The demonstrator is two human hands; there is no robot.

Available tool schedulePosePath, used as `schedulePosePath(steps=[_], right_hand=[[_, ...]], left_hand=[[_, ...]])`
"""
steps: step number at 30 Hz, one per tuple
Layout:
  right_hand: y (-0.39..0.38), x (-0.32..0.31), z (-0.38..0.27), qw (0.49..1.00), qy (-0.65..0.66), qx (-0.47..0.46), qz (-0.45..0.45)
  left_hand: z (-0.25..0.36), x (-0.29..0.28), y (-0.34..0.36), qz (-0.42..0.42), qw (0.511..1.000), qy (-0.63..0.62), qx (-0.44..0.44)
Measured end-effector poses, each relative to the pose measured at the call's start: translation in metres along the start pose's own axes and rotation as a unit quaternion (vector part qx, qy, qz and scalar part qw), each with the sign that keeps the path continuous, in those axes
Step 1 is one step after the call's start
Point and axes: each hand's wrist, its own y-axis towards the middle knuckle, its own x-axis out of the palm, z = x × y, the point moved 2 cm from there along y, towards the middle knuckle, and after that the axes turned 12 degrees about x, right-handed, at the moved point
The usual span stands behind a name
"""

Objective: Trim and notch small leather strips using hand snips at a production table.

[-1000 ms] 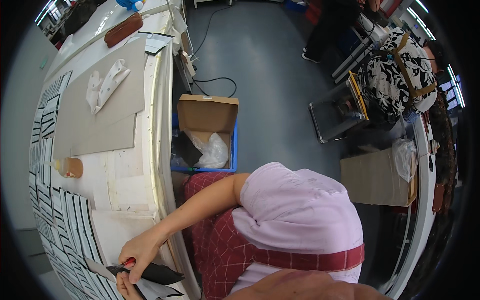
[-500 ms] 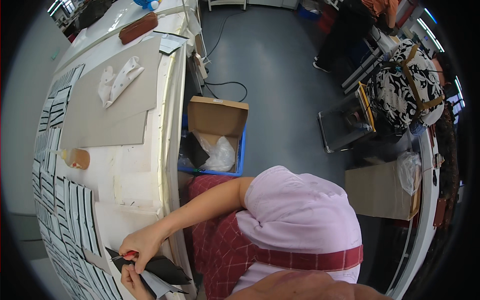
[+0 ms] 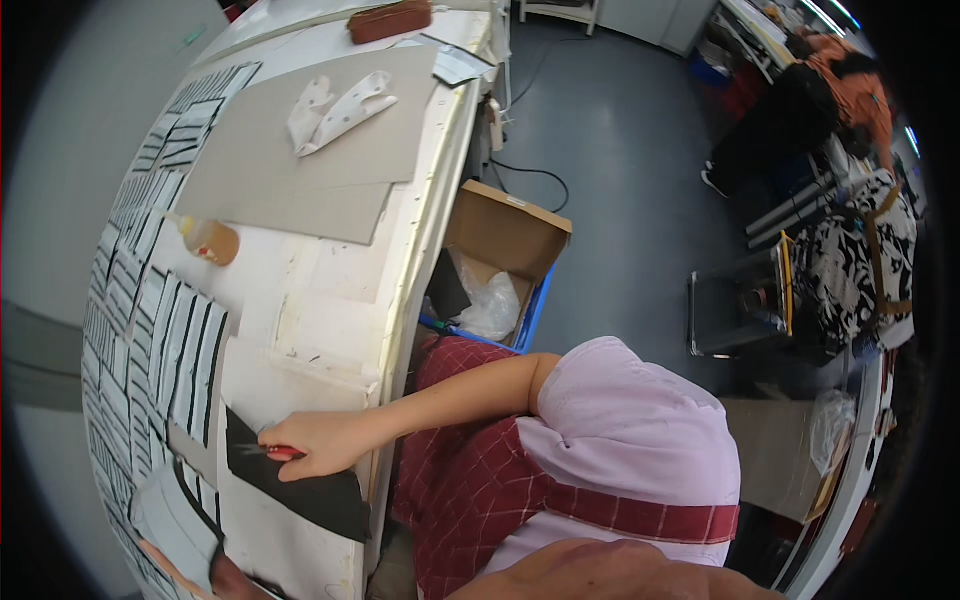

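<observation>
Black sheet (image 3: 300, 490): flat on the white table (image 3: 330, 300) near its front edge, long axis running from upper left to lower right. Right hand (image 3: 315, 447) rests on its upper edge, fingers closed around a red-handled cutter (image 3: 280, 453) pointing left. Left hand (image 3: 175, 570) barely visible at the bottom edge; grip unclear.

Open brown cardboard box (image 3: 505, 240) on floor by table, prob. plastic inside.
</observation>
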Motion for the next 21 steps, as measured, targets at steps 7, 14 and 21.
schedulePosePath(steps=[7,14,21], right_hand=[[0.001,0.012,-0.003,0.997,-0.009,-0.009,0.081],[-0.007,-0.027,-0.029,0.977,-0.144,0.015,0.154],[-0.016,0.002,-0.04,0.94,-0.326,-0.1,-0.006]], left_hand=[[-0.035,-0.103,-0.062,-0.227,0.938,0.06,-0.254],[-0.012,-0.101,-0.073,-0.417,0.815,0.374,-0.149],[0.007,-0.105,-0.043,-0.376,0.835,0.401,0.01]])
